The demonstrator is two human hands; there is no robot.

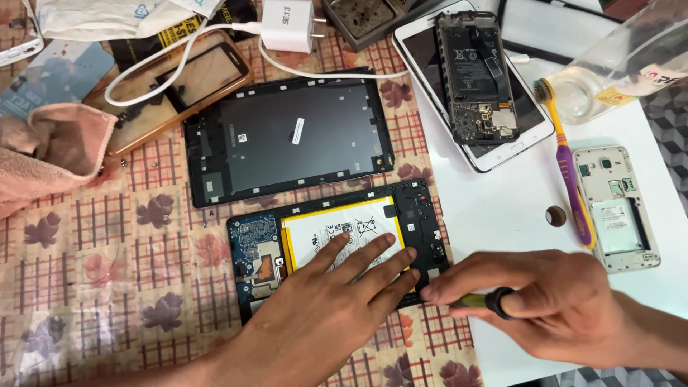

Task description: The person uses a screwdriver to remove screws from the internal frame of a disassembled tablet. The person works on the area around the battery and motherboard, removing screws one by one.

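Your right hand [552, 301], fingers clamped on a screwdriver [480, 301], points its tip left at the opened tablet's [337, 244] right edge; left hand [337, 301] lies flat, fingers spread, on it.

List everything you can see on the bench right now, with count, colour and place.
opened tablet: 1, blue board and white battery, centre, under the left hand
tablet back cover: 1, dark grey, above the opened tablet
glass panel: 1, brown-rimmed, upper left
charger: 1, white with cable, top centre
pink cloth: 1, left edge
stripped phone: 1, black, on a white tablet, upper right
toothbrush: 1, purple and yellow, right
phone shell: 1, pale, far right
clear bottle: 1, top right
screwdriver: 1, yellow-black handle, in right-hand fingers
left hand: flat on the battery
right hand: lower right
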